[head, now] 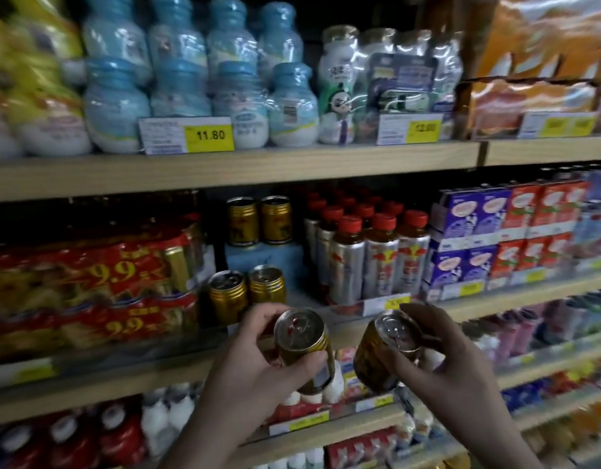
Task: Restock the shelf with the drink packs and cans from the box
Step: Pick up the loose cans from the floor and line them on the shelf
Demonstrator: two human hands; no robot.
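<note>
Left hand (255,363): fingers curled round a gold can (301,336), tilted, just in front of the shelf (89,384).
Right hand (441,363): wraps a second can (380,350) likewise.
Handling: I judge both full, stiff and slick-walled; I would grip mid-body.
Shelf: shelved cans (228,294) stand just beyond.

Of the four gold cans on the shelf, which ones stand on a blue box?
The rear pair, beside the red-capped bottles, stands on the blue box; the front pair stands lower, before it.
</note>
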